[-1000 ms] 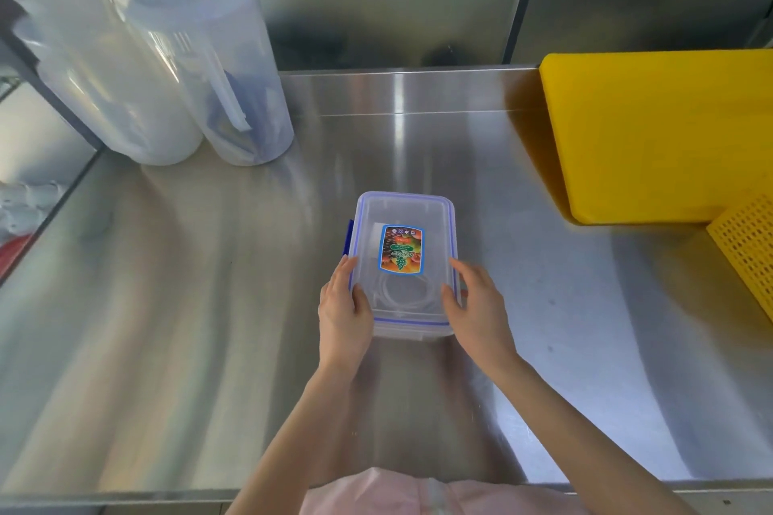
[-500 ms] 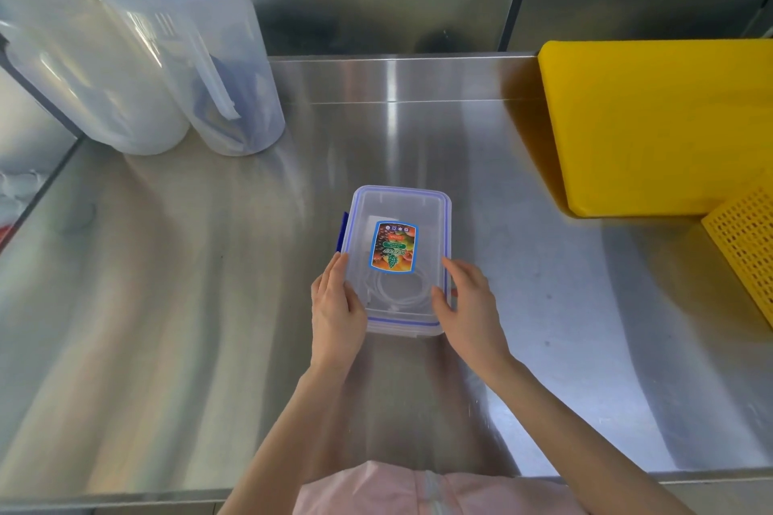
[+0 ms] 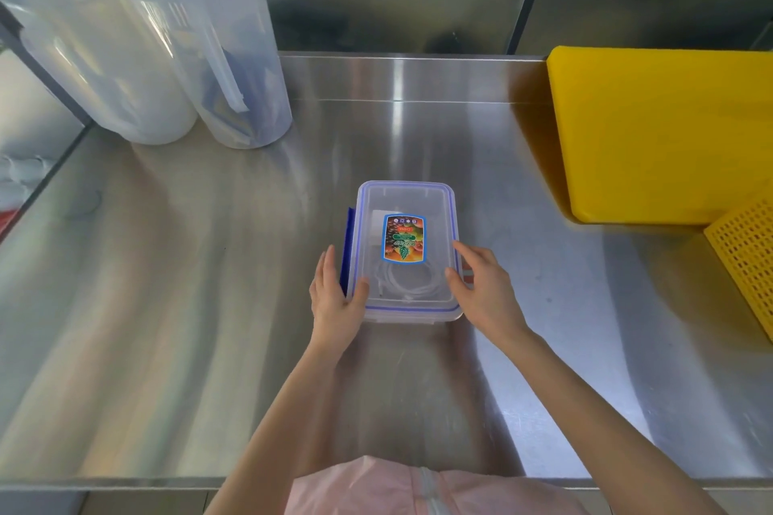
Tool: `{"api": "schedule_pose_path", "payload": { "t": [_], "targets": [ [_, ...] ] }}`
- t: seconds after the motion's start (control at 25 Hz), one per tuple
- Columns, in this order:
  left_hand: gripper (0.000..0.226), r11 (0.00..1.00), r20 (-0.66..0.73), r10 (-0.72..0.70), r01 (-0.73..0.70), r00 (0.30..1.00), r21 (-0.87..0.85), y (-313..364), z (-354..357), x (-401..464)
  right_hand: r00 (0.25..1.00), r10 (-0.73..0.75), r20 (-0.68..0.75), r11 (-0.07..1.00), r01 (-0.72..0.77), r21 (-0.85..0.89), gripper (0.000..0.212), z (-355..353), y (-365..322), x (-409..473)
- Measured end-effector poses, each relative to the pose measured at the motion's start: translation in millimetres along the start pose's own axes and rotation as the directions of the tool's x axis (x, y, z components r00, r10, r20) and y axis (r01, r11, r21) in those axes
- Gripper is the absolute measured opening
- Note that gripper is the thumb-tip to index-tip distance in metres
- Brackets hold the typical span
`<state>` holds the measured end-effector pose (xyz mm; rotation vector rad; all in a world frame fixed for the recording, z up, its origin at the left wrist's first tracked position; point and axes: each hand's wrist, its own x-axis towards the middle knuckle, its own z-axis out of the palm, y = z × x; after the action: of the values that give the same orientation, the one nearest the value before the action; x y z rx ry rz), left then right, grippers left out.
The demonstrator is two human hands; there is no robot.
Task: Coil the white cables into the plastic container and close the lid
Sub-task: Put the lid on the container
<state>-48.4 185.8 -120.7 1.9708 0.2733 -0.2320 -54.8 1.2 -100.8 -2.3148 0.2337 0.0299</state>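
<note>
A clear plastic container (image 3: pixel 405 197) with a blue-trimmed lid and a colourful label (image 3: pixel 403 238) sits mid-counter, lid on top. Coiled white cables (image 3: pixel 412 284) show through the lid at the near end. A blue side latch (image 3: pixel 348 238) sticks out on the left. My left hand (image 3: pixel 334 301) holds the near left side, thumb on the lid and fingers flat beside the blue latch. My right hand (image 3: pixel 485 288) grips the right edge, with its thumb on the lid and its fingers over the rim. That hand hides the right side's latch.
Two tall translucent tubs (image 3: pixel 200 42) (image 3: pixel 83 54) stand at the back left of the steel counter (image 3: pixel 209 305). A thick yellow board (image 3: pixel 661 134) lies at the back right, with a yellow perforated basket (image 3: pixel 748 259) in front of it. A steel backsplash runs along the rear.
Both hands have slid slightly farther along the container's sides; the left fingers now lie straight beside the blue latch. The container has stayed in place.
</note>
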Motion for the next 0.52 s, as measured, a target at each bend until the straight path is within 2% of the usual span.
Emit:
{"api": "schedule_pose_path", "payload": {
  "t": [0.08,0.12,0.2,0.44,0.52],
  "targets": [
    [0.079,0.97,0.124,-0.151,0.171,0.981,-0.173,-1,-4,1,1.0,-0.006,0.0,1.0,0.006,0.008,0.042,1,1,0],
    [0.086,0.952,0.161,-0.183,0.215,0.97,-0.216,-4,-5,2,1.0,-0.008,0.0,1.0,0.008,0.013,0.042,1,1,0],
    [0.092,0.966,0.153,-0.16,0.187,0.975,-0.18,-10,-5,5,1.0,-0.008,-0.002,1.0,0.008,0.024,0.042,1,1,2],
    [0.051,0.999,-0.06,0.013,-0.011,0.998,0.03,0,0,1,1.0,-0.008,-0.007,1.0,0.008,0.01,0.043,3,5,0],
    [0.048,0.996,-0.083,0.048,-0.041,0.995,0.082,8,2,-2,1.0,-0.004,-0.014,1.0,0.004,0.001,0.043,4,7,-1]
  ]
}}
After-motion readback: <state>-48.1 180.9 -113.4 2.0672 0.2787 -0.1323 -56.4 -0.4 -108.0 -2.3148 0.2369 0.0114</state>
